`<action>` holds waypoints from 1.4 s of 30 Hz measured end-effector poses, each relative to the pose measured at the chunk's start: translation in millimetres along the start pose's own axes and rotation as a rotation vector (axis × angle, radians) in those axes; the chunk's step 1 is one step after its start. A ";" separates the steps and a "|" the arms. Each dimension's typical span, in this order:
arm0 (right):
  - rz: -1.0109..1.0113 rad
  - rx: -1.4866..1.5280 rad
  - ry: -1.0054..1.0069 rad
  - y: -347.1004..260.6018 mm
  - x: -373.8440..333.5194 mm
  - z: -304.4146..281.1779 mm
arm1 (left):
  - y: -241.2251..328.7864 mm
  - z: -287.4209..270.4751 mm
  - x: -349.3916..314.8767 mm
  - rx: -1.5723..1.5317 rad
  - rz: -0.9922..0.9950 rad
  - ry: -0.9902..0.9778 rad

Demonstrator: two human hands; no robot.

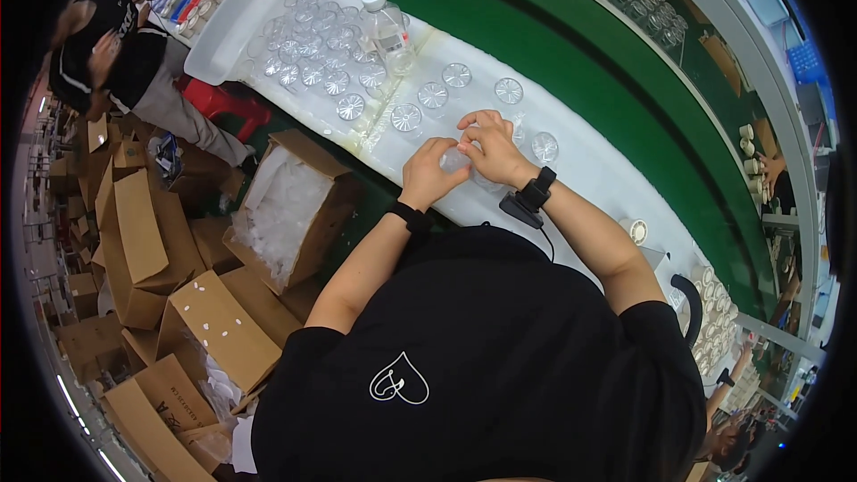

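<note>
Head view: a translucent round piece (453,162) is located between the two hands, above the near edge of the white worktable (594,153). Principal hazard, by judgement: the piece looks smooth and thin-walled, so uneven fingertip pressure could let it slip or deform it; a drop toward the near edge could carry it off the table. Secondary hazard: the right hand works close to a clear ribbed-base cup (544,146), and a wide sweep of that hand could knock it. Third hazard: the black device (523,211) below the right wristband (536,188) trails a cable (548,244), which could catch on nearby ware if the forearm swings. The capped plastic bottle (390,40) stands upright beside the cluster of clear cups (312,45); if struck, it could topple among them. Finger condition: the left hand (432,171) is partly closed in a C-shape, the thumb and forefinger set apart by the width of the piece and apparently gripping its side. The right hand (493,148) is arched with its fingers bent, thumb and forefinger close together at the upper side of the piece; whether they grip it or merely touch it cannot be determined, as the hand covers the contact
</note>
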State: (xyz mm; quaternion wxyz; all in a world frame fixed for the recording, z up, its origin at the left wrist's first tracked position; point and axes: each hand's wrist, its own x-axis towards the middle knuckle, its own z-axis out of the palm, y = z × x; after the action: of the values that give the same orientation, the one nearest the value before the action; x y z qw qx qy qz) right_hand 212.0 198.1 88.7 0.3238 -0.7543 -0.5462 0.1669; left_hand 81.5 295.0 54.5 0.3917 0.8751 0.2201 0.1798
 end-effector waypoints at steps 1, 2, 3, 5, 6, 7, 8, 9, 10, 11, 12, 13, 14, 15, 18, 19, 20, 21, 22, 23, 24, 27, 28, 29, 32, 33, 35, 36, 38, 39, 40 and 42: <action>0.037 0.061 -0.018 -0.8 -0.3 -0.8 | -3.0 0.3 0.7 0.009 -0.002 -0.006; 0.030 0.059 -0.022 -0.3 0.0 -1.3 | -5.0 -0.3 1.8 0.019 -0.005 -0.012; 0.060 0.108 -0.014 0.6 -1.2 -1.7 | -2.9 -3.9 3.4 0.019 -0.005 -0.010; 0.119 0.206 0.002 1.3 -2.1 -2.6 | -0.1 -13.1 6.9 0.106 -0.015 -0.041; 0.118 0.205 0.002 1.7 -1.9 -2.6 | 2.1 -17.4 8.9 0.149 -0.020 -0.056; 0.105 0.258 0.039 1.8 -1.5 -3.3 | 4.3 -20.9 11.1 0.149 -0.019 -0.055; 0.090 0.313 0.076 -1.4 -0.8 -4.9 | 6.7 -25.2 12.3 0.100 -0.011 -0.082; 0.076 0.367 0.113 -4.0 -0.3 -6.7 | 8.7 -28.6 13.2 0.051 -0.002 -0.108; 0.075 0.369 0.114 -5.4 1.9 -9.3 | 9.6 -30.3 13.5 0.002 0.008 -0.135; 0.128 0.381 0.082 -5.7 6.6 -13.1 | 7.4 -28.7 11.2 0.004 0.008 -0.135; 0.182 0.393 0.050 -5.4 11.8 -16.9 | 2.3 -24.5 6.2 -0.008 0.036 -0.088; 0.237 0.403 0.020 -4.2 16.0 -20.8 | 1.0 -21.4 3.3 -0.022 0.066 -0.042; 0.237 0.402 0.025 -3.3 19.3 -23.2 | -0.6 -18.7 2.6 -0.037 0.097 0.004; 0.213 0.384 0.008 -3.0 23.1 -24.6 | -2.3 -15.4 3.9 -0.038 0.101 0.003; 0.167 0.349 -0.027 -8.9 29.9 -27.4 | -3.9 -3.4 7.5 -0.155 0.078 0.068; 0.122 0.302 0.013 -15.6 31.3 -30.3 | -4.1 -1.5 7.3 -0.156 0.076 0.069; 0.077 0.254 0.053 -21.9 32.6 -32.9 | -4.4 0.4 7.0 -0.175 0.066 0.089; 0.031 0.207 0.091 -25.4 33.7 -33.1 | -5.0 2.0 6.5 -0.194 0.055 0.109; 0.032 0.208 0.087 -25.8 34.9 -30.6 | -6.2 2.8 5.7 -0.213 0.044 0.129; 0.030 0.276 0.113 -25.1 39.3 -29.2 | -11.2 3.7 8.3 -0.214 0.049 0.132; 0.028 0.345 0.139 -24.1 43.9 -27.9 | -18.8 5.2 10.1 -0.229 0.021 0.080; 0.064 0.521 0.112 -22.0 45.0 -26.9 | -32.8 17.5 0.0 -0.268 -0.062 -0.015; 0.101 0.627 0.084 -21.9 47.5 -28.9 | -32.5 18.7 1.2 -0.285 -0.065 -0.014; 0.138 0.732 0.055 -22.5 49.2 -30.8 | -32.2 20.0 2.5 -0.302 -0.069 -0.014; 0.286 0.973 0.021 -23.1 50.4 -39.2 | -32.7 21.6 6.9 -0.287 -0.026 0.001; 0.359 1.093 0.008 -24.5 52.2 -43.9 | -31.8 19.5 11.5 -0.252 0.022 0.015; 0.325 1.229 0.078 -28.2 48.8 -55.7 | -30.1 18.8 16.4 -0.220 0.067 0.031; 0.289 1.366 0.147 -29.6 45.1 -63.0 | -29.4 20.3 17.1 -0.173 0.063 0.067; 0.182 1.269 0.424 -20.5 39.9 -88.9 | -27.3 21.9 21.7 -0.077 0.059 0.136; 0.135 0.945 0.663 -13.9 33.9 -102.6 | -26.1 21.7 25.3 -0.079 0.061 0.135; 0.092 0.608 0.880 -7.8 27.3 -113.4 | -22.6 20.5 28.2 -0.109 0.048 0.114; 0.029 0.247 0.821 -14.8 7.3 -129.6 | -16.2 20.7 27.4 -0.173 0.014 0.073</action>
State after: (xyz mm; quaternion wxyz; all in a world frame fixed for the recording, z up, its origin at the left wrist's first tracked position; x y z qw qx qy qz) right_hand 282.4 168.1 194.6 0.5999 -0.7212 -0.3374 -0.0786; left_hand 110.7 306.5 33.0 0.4561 0.8324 0.2117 0.2328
